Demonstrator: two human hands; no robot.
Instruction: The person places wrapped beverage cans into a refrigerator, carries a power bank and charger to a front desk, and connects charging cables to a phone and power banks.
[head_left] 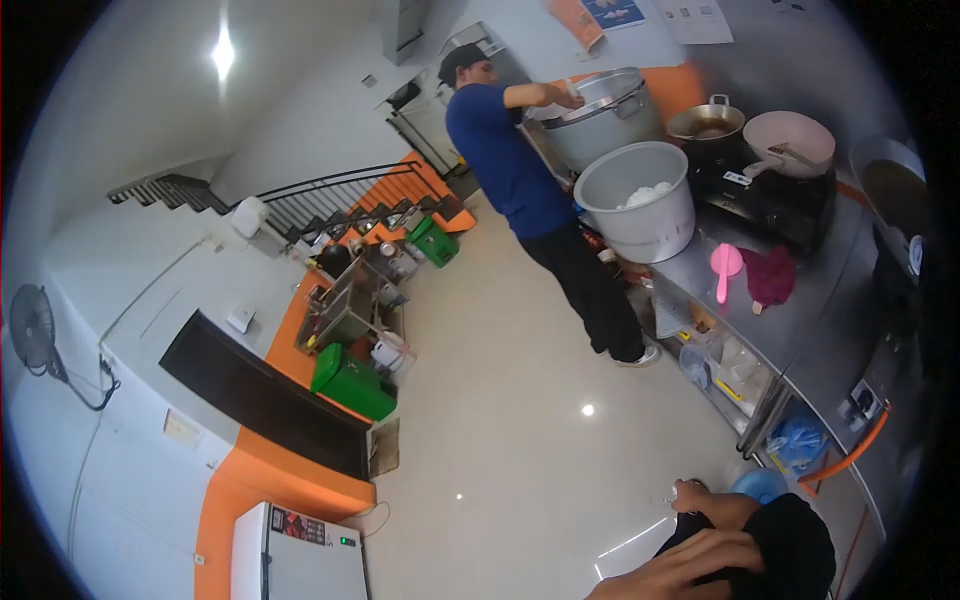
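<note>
My left hand [690, 568] comes in at the bottom edge, its fingers stretched out over dark cloth [795, 545] on my other arm; nothing shows in it. Just above it is my right hand [690, 494], small in view with its fingers curled; whether anything is inside cannot be made out. My right forearm [738, 510] runs from it into the dark cloth. A blue rounded object [760, 484] shows behind that forearm, partly hidden. Both hands are low, beside the metal counter [745, 325].
A co-worker [510, 165] in a blue shirt reaches over a large metal pot [610, 120]. A grey tub [640, 225] with white contents, a pink ladle [725, 265], a maroon cloth [770, 277] and pans [790, 140] stand along the counter. Green bins [352, 382] line the far wall.
</note>
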